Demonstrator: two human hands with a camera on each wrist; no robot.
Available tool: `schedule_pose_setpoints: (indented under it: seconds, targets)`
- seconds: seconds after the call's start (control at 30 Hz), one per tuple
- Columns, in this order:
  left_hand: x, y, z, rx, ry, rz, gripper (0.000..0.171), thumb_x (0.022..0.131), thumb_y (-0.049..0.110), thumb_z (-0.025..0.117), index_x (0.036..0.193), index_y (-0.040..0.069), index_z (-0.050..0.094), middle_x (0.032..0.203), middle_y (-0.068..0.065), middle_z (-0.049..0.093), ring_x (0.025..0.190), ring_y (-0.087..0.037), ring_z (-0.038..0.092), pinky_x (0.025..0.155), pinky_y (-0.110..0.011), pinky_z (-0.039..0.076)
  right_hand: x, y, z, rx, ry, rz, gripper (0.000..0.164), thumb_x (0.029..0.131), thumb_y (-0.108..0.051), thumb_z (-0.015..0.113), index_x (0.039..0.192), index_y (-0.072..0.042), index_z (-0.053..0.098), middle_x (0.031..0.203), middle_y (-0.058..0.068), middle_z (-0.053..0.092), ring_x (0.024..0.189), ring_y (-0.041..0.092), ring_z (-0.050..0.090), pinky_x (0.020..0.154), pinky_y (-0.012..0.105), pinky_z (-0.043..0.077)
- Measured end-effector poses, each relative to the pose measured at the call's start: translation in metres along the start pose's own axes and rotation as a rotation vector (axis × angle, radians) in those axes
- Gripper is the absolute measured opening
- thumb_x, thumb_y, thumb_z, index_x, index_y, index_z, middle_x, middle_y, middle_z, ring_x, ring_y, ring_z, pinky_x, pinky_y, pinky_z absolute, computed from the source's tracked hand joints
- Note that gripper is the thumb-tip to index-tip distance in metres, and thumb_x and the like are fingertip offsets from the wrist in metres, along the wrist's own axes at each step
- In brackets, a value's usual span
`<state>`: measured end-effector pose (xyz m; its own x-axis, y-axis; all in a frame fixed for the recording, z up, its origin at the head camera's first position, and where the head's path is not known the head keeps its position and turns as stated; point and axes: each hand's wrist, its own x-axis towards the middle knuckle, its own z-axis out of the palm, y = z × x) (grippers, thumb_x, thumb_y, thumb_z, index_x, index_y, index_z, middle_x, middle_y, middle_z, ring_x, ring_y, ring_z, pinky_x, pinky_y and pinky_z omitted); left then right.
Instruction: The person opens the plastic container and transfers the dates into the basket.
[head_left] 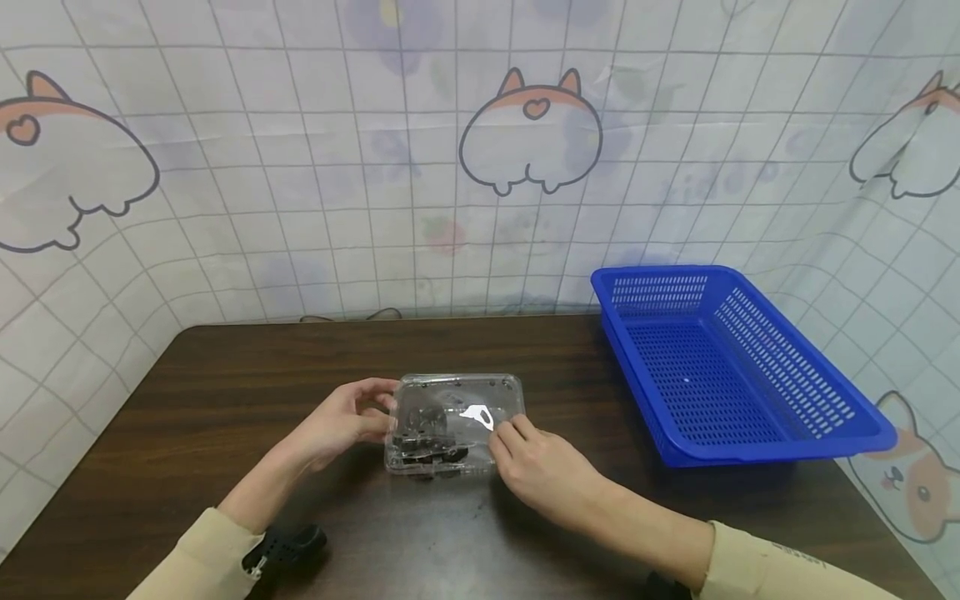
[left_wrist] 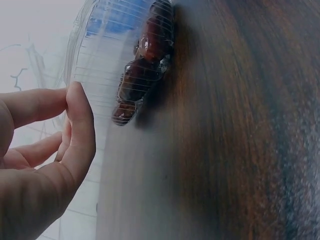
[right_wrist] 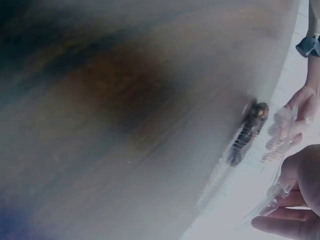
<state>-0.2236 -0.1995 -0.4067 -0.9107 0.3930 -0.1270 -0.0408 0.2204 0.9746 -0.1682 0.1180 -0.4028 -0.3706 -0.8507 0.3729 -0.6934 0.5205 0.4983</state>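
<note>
A clear plastic box [head_left: 457, 396] with a lid is held low over the middle of the table. Dark brown, glossy pieces [left_wrist: 145, 60], like dried dates, lie gathered along its bottom in the left wrist view. At the box's left edge, my left hand [head_left: 337, 425] pinches the rim between thumb and fingertip, its other fingers bent behind. My right hand [head_left: 543, 471] grips the front right corner with curled fingers. In the right wrist view the right hand [right_wrist: 302, 192] has thumb and fingers at the clear edge, and the left hand shows beyond the box.
A blue plastic basket [head_left: 750, 454] with slotted walls stands at the right of the dark wooden table [head_left: 247, 375]. Behind the table hangs a white gridded sheet [head_left: 360, 183] with cartoon animals. Black straps [head_left: 288, 546] sit around my wrists.
</note>
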Motion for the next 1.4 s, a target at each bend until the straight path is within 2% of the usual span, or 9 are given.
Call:
schedule_pose_setpoints:
  seconds: [0.13, 0.43, 0.6, 0.8, 0.97, 1.17, 1.2, 1.27, 1.4]
  targets:
    - [0.000, 0.000, 0.000, 0.003, -0.001, 0.001, 0.060, 0.095, -0.007, 0.066, 0.148, -0.009, 0.040, 0.115, -0.019, 0.050, 0.097, -0.026, 0.067, 0.084, -0.039, 0.060, 0.002, -0.001, -0.002, 0.006, -0.015, 0.002, 0.019, 0.081, 0.000, 0.077, 0.095, -0.002, 0.065, 0.086, 0.005, 0.057, 0.081, 0.018, 0.053, 0.066, 0.021, 0.054]
    - [0.002, 0.000, 0.000, -0.002, -0.001, 0.010, 0.059, 0.093, -0.009, 0.067, 0.147, -0.011, 0.041, 0.112, -0.019, 0.051, 0.092, -0.025, 0.067, 0.082, -0.039, 0.061, 0.003, 0.000, -0.003, -0.005, -0.009, -0.018, 0.018, 0.081, 0.001, 0.075, 0.094, -0.003, 0.064, 0.086, 0.005, 0.056, 0.080, 0.017, 0.053, 0.064, 0.020, 0.054]
    - [0.002, -0.002, 0.000, -0.016, 0.006, 0.006, 0.060, 0.092, -0.011, 0.067, 0.146, -0.012, 0.041, 0.111, -0.019, 0.051, 0.090, -0.024, 0.067, 0.081, -0.039, 0.061, 0.002, 0.001, 0.000, -0.008, 0.024, -0.024, 0.011, 0.087, 0.004, 0.060, 0.095, -0.002, 0.063, 0.087, 0.006, 0.056, 0.080, 0.018, 0.053, 0.063, 0.020, 0.054]
    - [0.002, -0.001, 0.001, -0.016, 0.005, 0.000, 0.060, 0.092, -0.010, 0.067, 0.146, -0.012, 0.041, 0.112, -0.019, 0.051, 0.092, -0.024, 0.067, 0.082, -0.039, 0.061, -0.001, 0.004, 0.005, -0.002, 0.051, -0.008, 0.042, 0.099, 0.007, 0.023, 0.101, 0.000, 0.065, 0.092, 0.008, 0.058, 0.083, 0.020, 0.053, 0.069, 0.022, 0.054]
    - [0.002, 0.000, 0.000, -0.010, 0.009, -0.005, 0.060, 0.092, -0.009, 0.068, 0.146, -0.011, 0.042, 0.113, -0.019, 0.051, 0.092, -0.024, 0.068, 0.082, -0.039, 0.061, -0.003, 0.008, 0.006, 0.012, 0.079, 0.006, 0.049, 0.102, 0.006, 0.017, 0.109, 0.003, 0.066, 0.100, 0.011, 0.060, 0.087, 0.021, 0.056, 0.072, 0.025, 0.055]
    - [0.002, 0.001, 0.000, -0.008, 0.007, -0.009, 0.059, 0.094, -0.010, 0.066, 0.147, -0.011, 0.041, 0.114, -0.020, 0.051, 0.093, -0.025, 0.068, 0.083, -0.039, 0.061, -0.003, 0.016, 0.008, 0.052, 0.161, 0.032, 0.046, 0.102, 0.001, 0.021, 0.110, 0.005, 0.066, 0.100, 0.012, 0.061, 0.091, 0.025, 0.060, 0.074, 0.032, 0.057]
    - [0.002, 0.000, 0.000, -0.013, 0.006, -0.009, 0.059, 0.093, -0.010, 0.066, 0.147, -0.011, 0.041, 0.114, -0.020, 0.051, 0.093, -0.025, 0.068, 0.083, -0.039, 0.061, -0.003, 0.017, 0.009, 0.075, 0.186, 0.038, 0.043, 0.101, 0.000, 0.024, 0.110, 0.005, 0.066, 0.100, 0.012, 0.061, 0.092, 0.025, 0.061, 0.076, 0.033, 0.057]
    - [0.002, 0.000, 0.000, -0.017, 0.009, -0.009, 0.059, 0.093, -0.011, 0.065, 0.147, -0.010, 0.041, 0.115, -0.020, 0.050, 0.092, -0.025, 0.068, 0.083, -0.039, 0.061, -0.003, 0.020, 0.009, 0.127, 0.230, 0.048, 0.031, 0.094, -0.001, 0.041, 0.111, 0.007, 0.066, 0.101, 0.012, 0.062, 0.093, 0.026, 0.062, 0.079, 0.034, 0.058]
    - [0.002, -0.001, 0.001, -0.019, 0.018, -0.013, 0.059, 0.093, -0.011, 0.065, 0.147, -0.010, 0.042, 0.116, -0.020, 0.049, 0.092, -0.025, 0.068, 0.082, -0.039, 0.061, -0.002, 0.024, 0.010, 0.240, 0.301, 0.069, 0.035, 0.078, 0.000, 0.058, 0.112, 0.007, 0.064, 0.104, 0.014, 0.063, 0.096, 0.027, 0.063, 0.087, 0.035, 0.058]
